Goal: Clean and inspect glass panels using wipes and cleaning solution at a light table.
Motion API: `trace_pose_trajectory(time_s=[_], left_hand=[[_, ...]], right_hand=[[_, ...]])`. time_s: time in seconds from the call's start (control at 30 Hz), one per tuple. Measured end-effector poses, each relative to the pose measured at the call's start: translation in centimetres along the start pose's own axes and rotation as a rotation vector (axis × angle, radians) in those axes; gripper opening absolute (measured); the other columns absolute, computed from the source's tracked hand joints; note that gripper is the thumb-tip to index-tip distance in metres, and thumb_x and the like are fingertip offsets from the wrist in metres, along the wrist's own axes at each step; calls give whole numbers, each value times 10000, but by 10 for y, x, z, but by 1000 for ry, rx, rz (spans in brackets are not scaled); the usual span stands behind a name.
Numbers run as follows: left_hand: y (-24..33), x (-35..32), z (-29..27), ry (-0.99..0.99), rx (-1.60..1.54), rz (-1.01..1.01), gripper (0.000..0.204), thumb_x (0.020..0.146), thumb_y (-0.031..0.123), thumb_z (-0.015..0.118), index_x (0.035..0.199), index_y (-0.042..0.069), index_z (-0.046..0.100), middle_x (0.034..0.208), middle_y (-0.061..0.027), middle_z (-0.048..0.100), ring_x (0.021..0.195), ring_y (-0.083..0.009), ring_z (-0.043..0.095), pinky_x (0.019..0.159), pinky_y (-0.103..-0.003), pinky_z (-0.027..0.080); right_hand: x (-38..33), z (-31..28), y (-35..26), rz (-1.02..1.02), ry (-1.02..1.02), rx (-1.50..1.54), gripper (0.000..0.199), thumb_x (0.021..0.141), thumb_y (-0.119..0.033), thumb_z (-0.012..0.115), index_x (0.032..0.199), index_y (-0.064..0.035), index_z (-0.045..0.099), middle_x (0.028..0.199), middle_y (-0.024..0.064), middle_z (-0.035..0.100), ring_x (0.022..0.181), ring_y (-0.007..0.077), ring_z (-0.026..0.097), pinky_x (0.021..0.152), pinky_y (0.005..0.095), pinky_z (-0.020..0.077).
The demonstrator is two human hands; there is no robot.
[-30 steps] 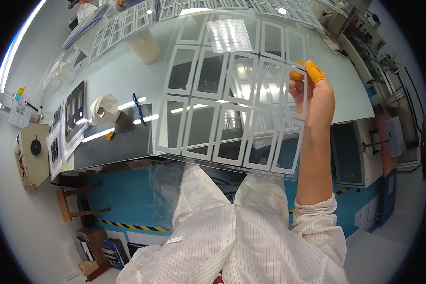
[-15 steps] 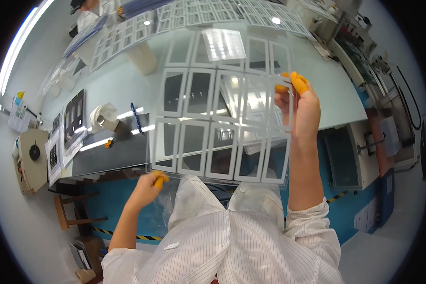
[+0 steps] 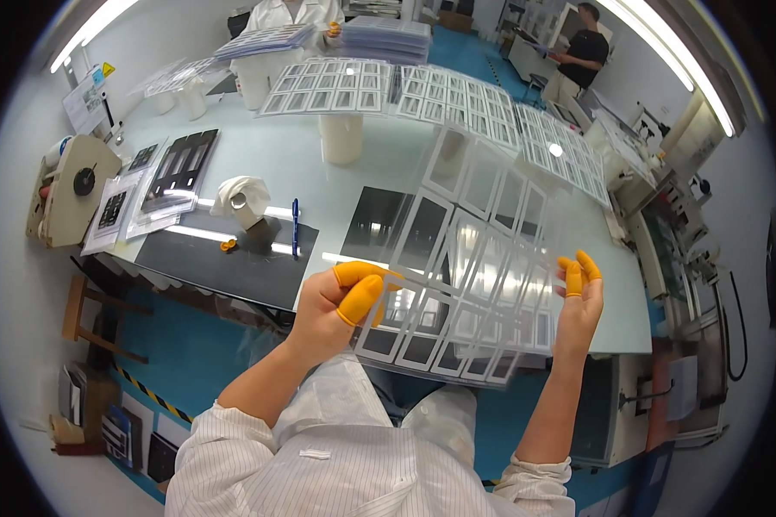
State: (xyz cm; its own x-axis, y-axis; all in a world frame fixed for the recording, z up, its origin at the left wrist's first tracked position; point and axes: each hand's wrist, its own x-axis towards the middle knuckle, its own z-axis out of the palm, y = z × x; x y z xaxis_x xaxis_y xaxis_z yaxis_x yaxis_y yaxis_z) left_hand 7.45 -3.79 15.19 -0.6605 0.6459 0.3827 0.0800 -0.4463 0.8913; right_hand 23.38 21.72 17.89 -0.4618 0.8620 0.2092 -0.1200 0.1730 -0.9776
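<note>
You have one clear sheet of white frames (image 3: 459,280) raised over the near side of the counter (image 3: 276,155), your left hand (image 3: 326,312) pinching its left edge, your right hand (image 3: 580,306) loosely spread by its right; whether that one touches, I can't tell. It looks mid-handling, not yet set down. Beyond are one blue pen (image 3: 295,226) and three framed sheets (image 3: 459,102) in a row

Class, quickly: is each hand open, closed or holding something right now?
Left hand: closed, holding the clear sheet by its left edge.
Right hand: open, near the sheet's right edge; contact cannot be told.
</note>
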Motion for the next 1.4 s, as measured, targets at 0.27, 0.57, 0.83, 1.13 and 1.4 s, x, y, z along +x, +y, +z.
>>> trace_pose_trajectory(time_s=[0.27, 0.57, 0.83, 1.13, 1.4], left_hand=[[1, 7, 50, 31, 803, 662, 89, 724, -1, 685, 762, -22, 607, 556, -57, 456, 432, -179, 448, 407, -250, 327], [-2, 8, 73, 67, 970, 865, 141, 676, 15, 694, 673, -1, 553, 558, -61, 450, 435, -190, 453, 396, -267, 378], [14, 18, 80, -102, 844, 692, 317, 689, 177, 756, 903, -20, 628, 703, -95, 517, 616, -231, 510, 536, -306, 426], [67, 84, 52, 178, 884, 883, 283, 697, 33, 728, 959, 4, 624, 863, -108, 560, 736, -236, 519, 605, -300, 444], [84, 99, 54, 52, 933, 968, 236, 673, 73, 754, 885, 31, 660, 923, -60, 575, 816, -204, 521, 664, -279, 466]], right_hand=[[-27, 85, -81, -1097, -147, -642, 269, 696, -108, 739, 864, -16, 551, 790, 90, 529, 729, 242, 492, 669, 316, 402], [-37, 92, -104, -1095, -76, -856, 242, 656, -47, 719, 691, -31, 480, 666, 71, 496, 610, 236, 473, 520, 339, 380], [-34, 69, -104, -1137, 4, -958, 192, 708, 8, 651, 712, -14, 460, 677, 83, 484, 623, 259, 462, 576, 356, 373], [-48, 35, -103, -1217, -124, -944, 182, 722, -5, 660, 735, 0, 478, 678, 111, 456, 611, 267, 431, 563, 350, 361], [-56, 30, -103, -1270, -168, -890, 188, 735, -34, 683, 759, 16, 504, 711, 132, 505, 634, 263, 470, 568, 341, 374]])
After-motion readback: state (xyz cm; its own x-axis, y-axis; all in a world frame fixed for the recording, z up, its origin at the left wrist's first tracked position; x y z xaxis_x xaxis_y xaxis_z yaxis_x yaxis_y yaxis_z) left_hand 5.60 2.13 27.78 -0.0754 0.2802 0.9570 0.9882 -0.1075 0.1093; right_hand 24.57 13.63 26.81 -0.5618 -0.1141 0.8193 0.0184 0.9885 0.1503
